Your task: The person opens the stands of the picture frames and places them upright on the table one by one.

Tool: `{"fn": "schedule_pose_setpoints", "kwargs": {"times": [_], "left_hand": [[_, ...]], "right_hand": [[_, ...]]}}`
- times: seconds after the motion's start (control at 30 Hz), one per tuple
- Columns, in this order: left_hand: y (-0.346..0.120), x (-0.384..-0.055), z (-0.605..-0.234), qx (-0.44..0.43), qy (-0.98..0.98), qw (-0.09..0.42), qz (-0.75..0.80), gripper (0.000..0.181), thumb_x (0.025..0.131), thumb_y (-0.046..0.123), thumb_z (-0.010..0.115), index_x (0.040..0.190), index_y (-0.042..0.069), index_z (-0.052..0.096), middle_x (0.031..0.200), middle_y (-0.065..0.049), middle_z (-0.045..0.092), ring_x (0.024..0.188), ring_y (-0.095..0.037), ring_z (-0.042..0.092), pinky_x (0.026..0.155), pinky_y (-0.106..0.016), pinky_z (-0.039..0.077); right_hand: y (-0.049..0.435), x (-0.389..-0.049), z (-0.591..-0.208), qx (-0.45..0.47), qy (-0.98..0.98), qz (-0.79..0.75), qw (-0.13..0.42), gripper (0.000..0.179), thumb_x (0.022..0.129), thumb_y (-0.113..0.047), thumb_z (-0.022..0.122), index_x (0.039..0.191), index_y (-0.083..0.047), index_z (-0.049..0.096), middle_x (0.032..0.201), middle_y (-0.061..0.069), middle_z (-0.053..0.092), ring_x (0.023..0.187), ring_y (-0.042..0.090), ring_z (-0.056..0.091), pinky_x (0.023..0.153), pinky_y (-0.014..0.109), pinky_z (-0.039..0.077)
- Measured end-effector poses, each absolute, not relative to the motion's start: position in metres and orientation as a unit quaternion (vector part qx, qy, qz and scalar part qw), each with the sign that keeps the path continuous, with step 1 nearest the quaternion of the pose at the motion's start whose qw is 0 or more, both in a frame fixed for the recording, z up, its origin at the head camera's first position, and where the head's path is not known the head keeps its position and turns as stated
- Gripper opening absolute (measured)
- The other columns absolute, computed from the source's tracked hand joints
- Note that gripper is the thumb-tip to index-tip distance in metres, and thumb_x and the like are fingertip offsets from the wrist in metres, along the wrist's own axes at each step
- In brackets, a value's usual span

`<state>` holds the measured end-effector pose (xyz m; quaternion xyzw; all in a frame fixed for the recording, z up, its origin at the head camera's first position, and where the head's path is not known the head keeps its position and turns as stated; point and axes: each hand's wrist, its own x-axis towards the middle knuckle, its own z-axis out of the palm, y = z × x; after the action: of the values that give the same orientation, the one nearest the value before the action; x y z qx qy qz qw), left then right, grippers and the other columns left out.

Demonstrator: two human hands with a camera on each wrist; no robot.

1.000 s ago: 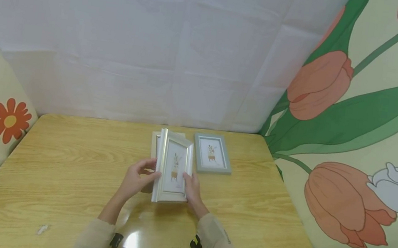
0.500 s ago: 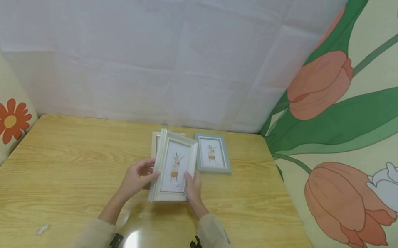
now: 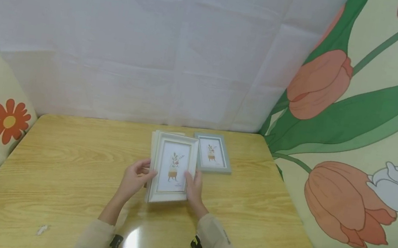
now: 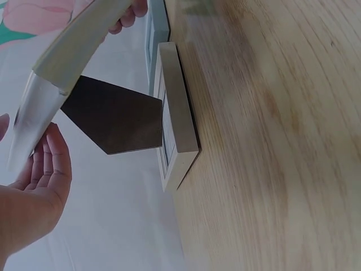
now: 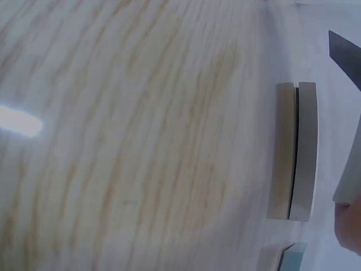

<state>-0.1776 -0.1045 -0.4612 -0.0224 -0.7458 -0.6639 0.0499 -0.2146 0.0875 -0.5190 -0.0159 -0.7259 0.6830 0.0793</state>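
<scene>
Both hands hold a white picture frame (image 3: 156,164) above the table, its potted-plant print facing the head camera. My left hand (image 3: 133,180) grips the left side, thumb in front and fingers behind. On the opposite side my right hand (image 3: 194,188) pinches the lower edge, thumb over the front. From the frame's back a dark stand flap (image 4: 118,116) sticks out, seen in the left wrist view. Behind it a beige picture frame (image 4: 183,113) lies flat on the table, mostly hidden in the head view. The right wrist view catches only part of my right hand (image 5: 348,226).
A blue-grey picture frame (image 3: 228,170) with a similar print lies on the wooden table (image 3: 77,158), right of the held one. A small white scrap (image 3: 42,229) is near the front left. Behind the table hangs a white cloth (image 3: 148,50); flower-painted walls flank it.
The white frame has turned from an angled view, side edge showing, to face the head camera more squarely. Both hands keep their hold and have barely shifted.
</scene>
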Motion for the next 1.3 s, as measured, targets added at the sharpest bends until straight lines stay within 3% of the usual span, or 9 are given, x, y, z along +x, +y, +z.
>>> {"fn": "schedule_pose_setpoints", "kwargs": {"times": [0.3,0.6,0.83,1.1,1.3], "left_hand": [[-0.105,-0.178,-0.467,-0.058,-0.742,0.102,-0.660,0.036,0.079,0.015,0.067,0.105,-0.007,0.056,0.090,-0.013,0.059,0.071,-0.016,0.056,0.052,-0.026,0.051],[-0.104,-0.179,-0.461,0.000,-0.769,0.048,-0.637,0.030,0.081,0.006,0.064,0.106,-0.008,0.057,0.095,-0.018,0.059,0.074,-0.018,0.056,0.058,-0.026,0.051],[-0.105,-0.180,-0.466,0.001,-0.792,0.066,-0.607,0.028,0.082,0.007,0.063,0.106,-0.007,0.057,0.094,-0.019,0.060,0.075,-0.024,0.058,0.058,-0.026,0.052],[-0.105,-0.178,-0.465,0.016,-0.815,0.068,-0.576,0.030,0.082,0.005,0.061,0.110,-0.006,0.057,0.097,-0.024,0.059,0.075,-0.032,0.062,0.058,-0.032,0.054],[-0.101,-0.176,-0.462,0.040,-0.837,0.092,-0.537,0.031,0.081,0.003,0.061,0.109,-0.009,0.057,0.094,-0.026,0.061,0.072,-0.033,0.063,0.060,-0.035,0.054]], "right_hand": [[0.087,-0.203,-0.499,0.020,-0.724,0.684,0.083,0.033,0.090,-0.008,0.050,0.117,0.007,0.040,0.103,0.016,0.052,0.088,0.023,0.052,0.080,0.035,0.046],[0.086,-0.197,-0.489,0.030,-0.722,0.687,0.084,0.033,0.090,-0.009,0.050,0.118,0.007,0.040,0.101,0.015,0.053,0.086,0.022,0.053,0.080,0.034,0.047],[0.085,-0.197,-0.488,0.031,-0.720,0.688,0.088,0.033,0.090,-0.007,0.050,0.119,0.006,0.039,0.100,0.016,0.054,0.085,0.024,0.055,0.077,0.032,0.049],[0.084,-0.195,-0.490,0.028,-0.724,0.683,0.089,0.030,0.089,-0.007,0.052,0.114,0.005,0.042,0.087,0.012,0.057,0.071,0.020,0.056,0.063,0.033,0.052],[0.083,-0.195,-0.492,0.040,-0.727,0.679,0.089,0.033,0.089,-0.007,0.053,0.117,0.005,0.041,0.089,0.014,0.057,0.072,0.018,0.056,0.063,0.032,0.052]]}}
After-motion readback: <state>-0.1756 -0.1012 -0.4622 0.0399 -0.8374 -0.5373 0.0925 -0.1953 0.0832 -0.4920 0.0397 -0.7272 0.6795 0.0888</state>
